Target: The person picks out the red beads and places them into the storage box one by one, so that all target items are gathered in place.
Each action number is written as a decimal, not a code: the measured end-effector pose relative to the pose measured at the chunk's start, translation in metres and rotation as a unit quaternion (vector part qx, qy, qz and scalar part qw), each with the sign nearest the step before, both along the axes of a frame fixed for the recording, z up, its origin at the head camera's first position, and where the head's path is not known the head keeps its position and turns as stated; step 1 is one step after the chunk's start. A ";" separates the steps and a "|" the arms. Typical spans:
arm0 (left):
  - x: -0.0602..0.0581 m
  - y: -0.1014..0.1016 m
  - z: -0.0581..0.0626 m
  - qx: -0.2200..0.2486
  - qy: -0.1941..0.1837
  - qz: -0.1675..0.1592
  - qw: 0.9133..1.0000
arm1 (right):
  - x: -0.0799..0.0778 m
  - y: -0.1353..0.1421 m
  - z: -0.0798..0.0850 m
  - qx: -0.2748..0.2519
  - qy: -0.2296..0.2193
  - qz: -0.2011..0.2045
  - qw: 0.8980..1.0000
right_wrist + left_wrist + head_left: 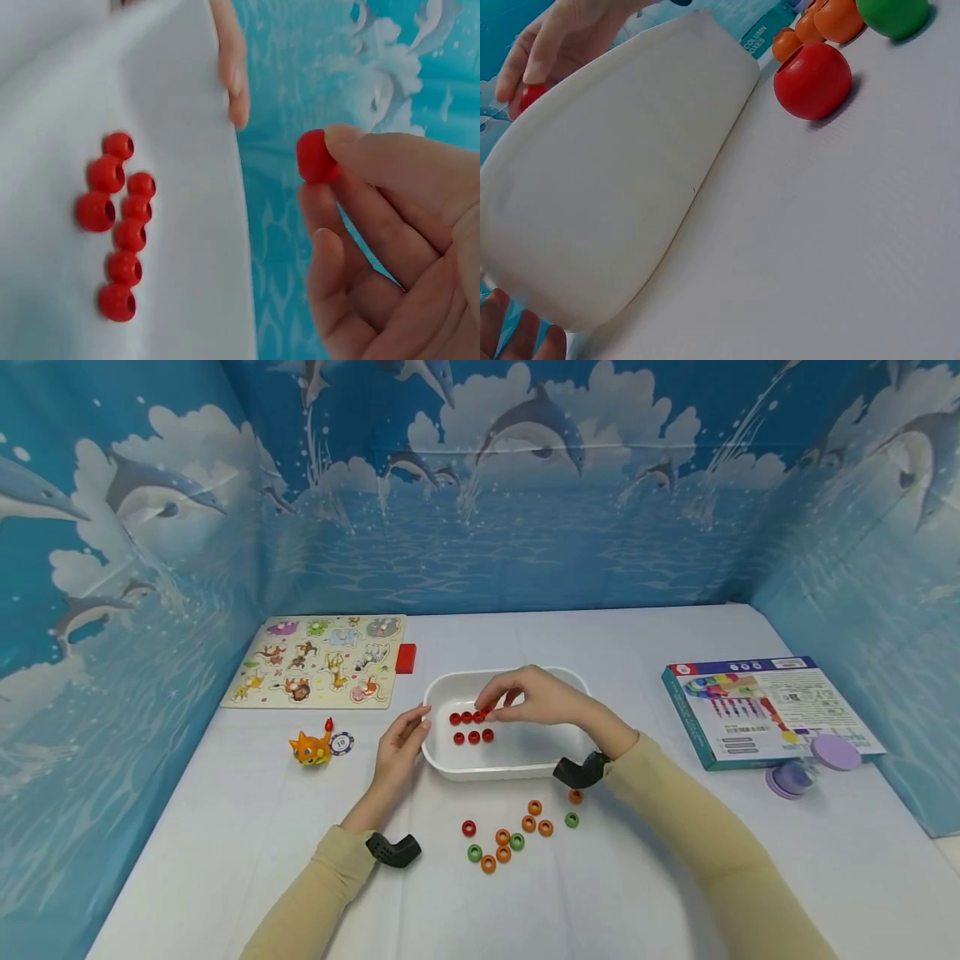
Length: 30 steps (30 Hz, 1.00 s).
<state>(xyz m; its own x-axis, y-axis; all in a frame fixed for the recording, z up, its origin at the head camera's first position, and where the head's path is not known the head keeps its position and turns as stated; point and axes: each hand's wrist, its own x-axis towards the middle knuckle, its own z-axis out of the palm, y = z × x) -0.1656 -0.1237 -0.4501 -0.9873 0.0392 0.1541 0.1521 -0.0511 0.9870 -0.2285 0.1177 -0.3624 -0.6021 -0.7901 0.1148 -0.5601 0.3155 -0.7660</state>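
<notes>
A red bead with a hole is pinched between the thumb and fingers of my right hand, above the white tray. Inside the tray, other red beads stand in two rows, one longer than the other. My left hand is at the tray's left end, its fingertips touching the rim with the fingers fairly straight. In the left wrist view, the left fingers show beside the tray's outer wall.
Orange beads, green beads and one red bead lie in front of the tray. An animal puzzle board, orange toy figure and patterned disc sit left. A game box and purple-lidded container are right.
</notes>
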 end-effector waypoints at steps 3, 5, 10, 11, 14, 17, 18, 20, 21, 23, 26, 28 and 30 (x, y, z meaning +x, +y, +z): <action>0.000 0.000 0.000 -0.001 0.001 0.000 1.000 | -0.014 -0.001 -0.009 0.017 -0.033 -0.006 0.999; 0.000 0.001 0.000 -0.002 0.001 0.000 1.000 | -0.021 -0.002 -0.017 0.035 -0.048 -0.012 0.998; 0.000 0.001 0.000 -0.002 0.000 0.001 1.000 | -0.030 -0.002 -0.033 0.081 -0.078 -0.018 0.993; 0.000 0.000 0.000 -0.004 0.000 0.002 1.000 | -0.031 -0.002 -0.035 0.088 -0.084 -0.018 0.992; 0.000 0.000 0.000 -0.007 0.001 0.002 1.000 | -0.033 -0.003 -0.039 0.102 -0.093 -0.019 0.990; -0.001 -0.001 -0.001 -0.010 0.002 0.000 1.000 | -0.034 -0.003 -0.042 0.115 -0.089 -0.021 0.989; -0.003 -0.001 -0.004 -0.010 0.002 -0.001 1.000 | -0.034 -0.003 -0.043 0.119 -0.087 -0.021 0.989; -0.006 -0.002 -0.009 -0.009 0.001 -0.002 1.000 | -0.034 -0.003 -0.045 0.126 -0.084 -0.020 0.988; -0.007 -0.002 -0.012 -0.007 0.000 -0.003 1.000 | -0.034 -0.003 -0.046 0.129 -0.081 -0.020 0.988; -0.011 -0.004 -0.019 -0.003 0.001 -0.003 1.000 | -0.034 -0.003 -0.046 0.130 -0.077 -0.020 0.988; -0.012 -0.004 -0.023 0.003 0.006 -0.002 1.000 | -0.033 -0.004 -0.046 0.135 -0.068 -0.024 0.988; -0.012 -0.005 -0.024 0.005 0.011 -0.002 1.000 | -0.033 -0.004 -0.045 0.140 -0.062 -0.028 0.988; -0.012 -0.005 -0.025 0.004 0.017 0.001 1.000 | -0.033 -0.004 -0.041 0.144 -0.056 -0.037 0.987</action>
